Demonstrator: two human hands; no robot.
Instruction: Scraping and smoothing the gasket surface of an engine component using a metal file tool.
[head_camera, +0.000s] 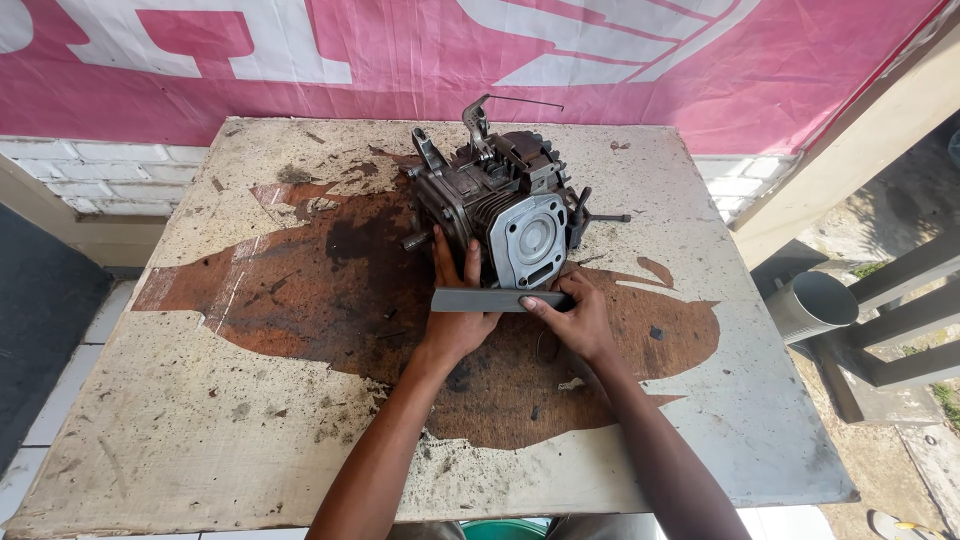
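Both forearms reach up from the near edge of the surface (200, 420), a stained, oil-darkened board, toward its middle. Between the hands lies a flat grey bar (500, 300), its long axis running side to side, parallel to the near edge and level with the foot of a small engine block (500, 215). That engine stands just beyond the bar, toward the far edge, its round grey cylinder face turned to the person. Left hand (455, 310) has its fingers (472, 262) clamped on the bar's left end, two of them reaching up past it to touch the engine. Right hand (578, 318) pinches the bar's right end, thumb lying along it. Each hand is equally near; the bar sits directly under both grips.
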